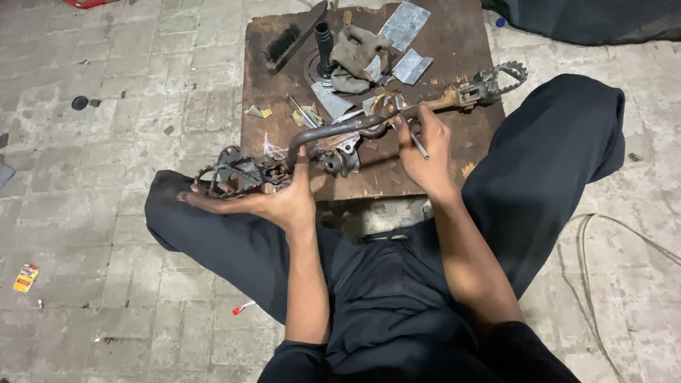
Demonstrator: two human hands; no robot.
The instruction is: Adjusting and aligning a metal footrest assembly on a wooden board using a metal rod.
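Observation:
A rusty metal footrest bar (333, 131) with a toothed foot peg at each end stretches across my lap and a brown wooden board (454, 42). My left hand (273, 202) lies palm up under the left foot peg (230, 174), thumb against the bar. My right hand (425, 145) grips the bar's middle and also pinches a thin metal rod (420, 147). The right foot peg (496, 79) rests over the board's far right edge.
On the board lie a black brush (284, 42), a black cylindrical grip (324, 46), a dirty rag (358, 57) and several sheet-metal scraps (404, 25). I sit cross-legged in dark trousers on paving stones. A cable (589, 269) curls at the right; a small yellow packet (26, 277) at left.

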